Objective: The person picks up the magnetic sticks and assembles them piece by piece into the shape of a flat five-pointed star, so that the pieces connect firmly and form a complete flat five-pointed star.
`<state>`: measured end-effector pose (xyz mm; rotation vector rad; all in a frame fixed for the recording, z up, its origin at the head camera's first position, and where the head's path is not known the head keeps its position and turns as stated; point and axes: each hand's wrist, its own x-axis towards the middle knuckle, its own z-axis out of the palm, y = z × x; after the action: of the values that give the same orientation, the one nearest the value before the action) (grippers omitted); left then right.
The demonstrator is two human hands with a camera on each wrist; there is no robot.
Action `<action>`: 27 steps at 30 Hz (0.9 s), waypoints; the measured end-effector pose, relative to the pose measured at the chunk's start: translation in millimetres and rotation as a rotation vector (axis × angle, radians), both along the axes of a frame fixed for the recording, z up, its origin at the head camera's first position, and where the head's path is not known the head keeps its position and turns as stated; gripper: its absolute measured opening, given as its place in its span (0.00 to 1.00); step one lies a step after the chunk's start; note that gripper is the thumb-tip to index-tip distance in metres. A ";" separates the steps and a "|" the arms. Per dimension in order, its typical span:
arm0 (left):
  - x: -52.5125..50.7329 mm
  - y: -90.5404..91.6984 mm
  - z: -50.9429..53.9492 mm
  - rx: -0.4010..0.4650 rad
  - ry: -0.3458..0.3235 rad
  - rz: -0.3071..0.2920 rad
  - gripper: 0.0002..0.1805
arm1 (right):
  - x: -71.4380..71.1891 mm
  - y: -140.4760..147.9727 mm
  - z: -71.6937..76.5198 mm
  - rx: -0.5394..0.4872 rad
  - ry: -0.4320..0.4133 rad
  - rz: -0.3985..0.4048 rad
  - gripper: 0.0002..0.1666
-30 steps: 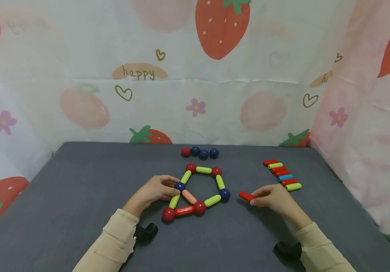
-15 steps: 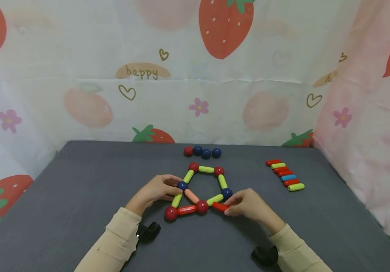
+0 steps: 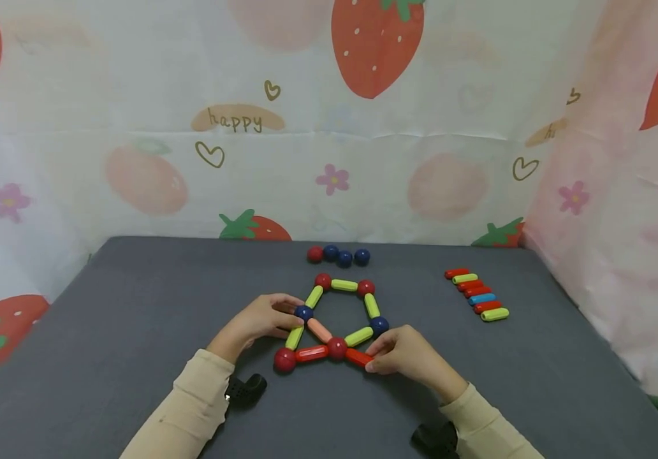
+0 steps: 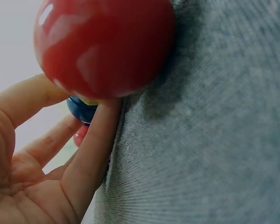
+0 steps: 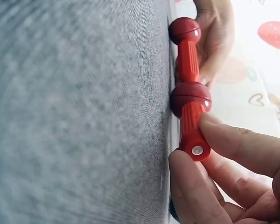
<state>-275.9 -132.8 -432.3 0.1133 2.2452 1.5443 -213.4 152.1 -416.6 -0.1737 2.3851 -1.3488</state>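
Note:
A figure of rods and balls lies on the table. My left hand (image 3: 264, 320) pinches the blue ball (image 3: 303, 313) at its left corner, between thumb and fingers. The right hand (image 3: 406, 354) pinches a red rod (image 3: 358, 357) by its outer end; the inner end touches the red ball (image 3: 337, 349) at the front. In the right wrist view that rod (image 5: 192, 122) shows a round metal tip. Another red rod (image 3: 312, 354) joins the front ball to a red ball (image 3: 284, 361) at the near left. Yellow-green rods (image 3: 344, 285) and a salmon rod (image 3: 320, 331) form the ring.
Behind the figure sit a red ball (image 3: 315, 254) and three blue balls (image 3: 344, 258) in a row. To the right, several loose rods (image 3: 481, 298) in red, yellow-green and blue lie side by side. A printed curtain (image 3: 329, 127) stands behind the grey table (image 3: 162, 287).
My right hand has carried the red rod leftward from the right of the figure, and its end now meets the front red ball. The left hand stays at the blue ball.

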 end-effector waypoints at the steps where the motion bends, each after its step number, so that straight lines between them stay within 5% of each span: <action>1: 0.2 -1.1 -0.2 -0.001 -0.001 -0.001 0.25 | -0.1 -1.0 -1.0 -0.007 -0.003 0.000 0.11; 20: -1.5 -4.6 -0.7 0.006 -0.006 0.000 0.25 | -4.6 2.5 -1.3 0.005 -0.007 0.024 0.12; 27: -0.9 -5.3 -2.8 0.021 -0.001 -0.004 0.25 | -11.2 41.5 24.4 0.000 0.138 -0.140 0.22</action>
<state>-276.8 -138.1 -435.1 0.1226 2.2269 1.5654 -224.7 193.6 -392.2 -0.1047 2.5529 -1.4418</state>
